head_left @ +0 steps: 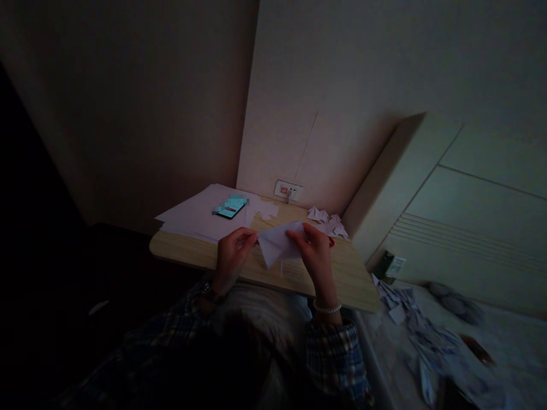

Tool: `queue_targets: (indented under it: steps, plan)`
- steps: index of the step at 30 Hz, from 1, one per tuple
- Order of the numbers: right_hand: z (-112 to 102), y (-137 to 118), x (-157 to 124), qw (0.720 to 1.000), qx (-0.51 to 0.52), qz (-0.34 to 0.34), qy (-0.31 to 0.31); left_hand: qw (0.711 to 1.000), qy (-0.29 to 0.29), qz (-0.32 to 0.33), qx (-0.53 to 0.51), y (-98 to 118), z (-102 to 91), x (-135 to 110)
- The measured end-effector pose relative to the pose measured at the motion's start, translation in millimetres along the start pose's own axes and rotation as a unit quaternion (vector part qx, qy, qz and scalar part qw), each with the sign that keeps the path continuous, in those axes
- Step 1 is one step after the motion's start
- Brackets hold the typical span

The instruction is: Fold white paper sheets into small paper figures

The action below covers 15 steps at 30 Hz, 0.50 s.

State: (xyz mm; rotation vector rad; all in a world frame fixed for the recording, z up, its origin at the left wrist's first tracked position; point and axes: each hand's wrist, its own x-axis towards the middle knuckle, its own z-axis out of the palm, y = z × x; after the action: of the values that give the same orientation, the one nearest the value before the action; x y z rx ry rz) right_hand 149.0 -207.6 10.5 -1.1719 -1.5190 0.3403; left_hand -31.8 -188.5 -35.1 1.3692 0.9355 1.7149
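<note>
A folded white sheet of paper (278,242) hangs just above a small wooden table (342,279). My left hand (233,250) pinches its left corner with closed fingers. My right hand (314,247) grips the right side of the same sheet, fingers curled round its edge. The lower tip of the paper points down toward the tabletop. A watch sits on my left wrist and a bead bracelet on my right one.
A stack of white sheets (200,216) lies at the table's back left with a lit phone (231,208) on it. Small folded paper pieces (327,223) sit at the back right by a wall socket (287,189). More paper scraps (410,319) litter the bed on the right.
</note>
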Motion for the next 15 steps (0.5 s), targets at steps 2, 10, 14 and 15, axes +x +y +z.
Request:
queue_targets:
  steps: [2,10,14,15]
  plan:
    - [-1.2,-0.7,0.1,1.000,0.001,0.003,-0.004,1.000,-0.005,0.003,-0.002,0.4,0.4,-0.2]
    - [-9.6,-7.4,0.4,1.000,0.004,-0.016,-0.005,0.997,-0.068,-0.005,0.019,10.5,2.1,6.2]
    - [-11.2,-6.8,1.0,1.000,0.007,-0.023,-0.015,0.994,-0.105,-0.001,0.032,13.3,1.8,7.7]
    - [-11.1,-6.5,1.1,1.000,0.009,-0.023,-0.017,0.994,-0.105,0.002,0.034,13.5,1.4,7.5]
